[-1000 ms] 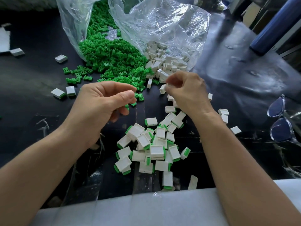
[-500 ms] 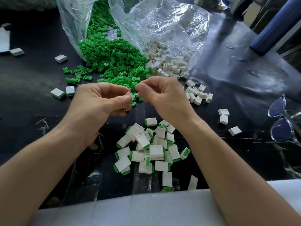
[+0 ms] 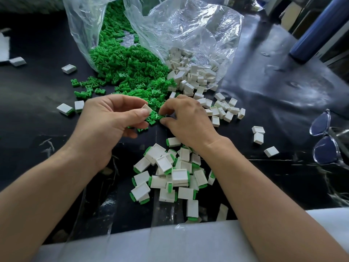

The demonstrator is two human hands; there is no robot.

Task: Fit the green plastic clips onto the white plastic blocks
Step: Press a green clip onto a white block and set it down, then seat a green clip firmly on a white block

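White block (image 3: pixel 147 109) sits at frame centre, pinched between thumb and forefinger of our left hand (image 3: pixel 105 121). Just right of it and slightly lower, our right hand (image 3: pixel 187 118) pinches a green clip (image 3: pixel 157 116). We judge the clip must rise leftward to meet the block.

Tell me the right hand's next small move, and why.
Probably pinch one of the green clips and lift it to the white block. The left hand pinches that block, which has no clip on it. The right hand's fingers sit at the pile's near edge; whether they grip one yet is unclear.
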